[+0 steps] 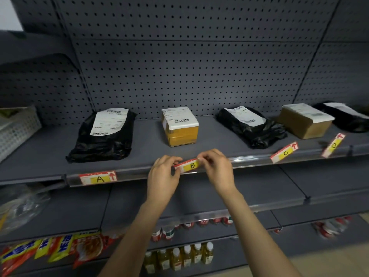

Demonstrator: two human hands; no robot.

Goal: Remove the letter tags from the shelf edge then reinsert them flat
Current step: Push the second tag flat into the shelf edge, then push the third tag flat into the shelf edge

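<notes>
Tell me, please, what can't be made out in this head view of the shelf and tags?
- Ends of the B tag: covered by the left hand and right hand.
- Print on the parcel labels: too small.
- Black parcel at far right: cut off by the edge.
- Snack packets below: blurred.

dim, even overhead light | soft shadows under parcels beyond hands | edges bowed, blurred below-left of hands | centre sharp

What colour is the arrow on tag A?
Red, on the right end of tag A, pointing up; clear in the head view.
</notes>
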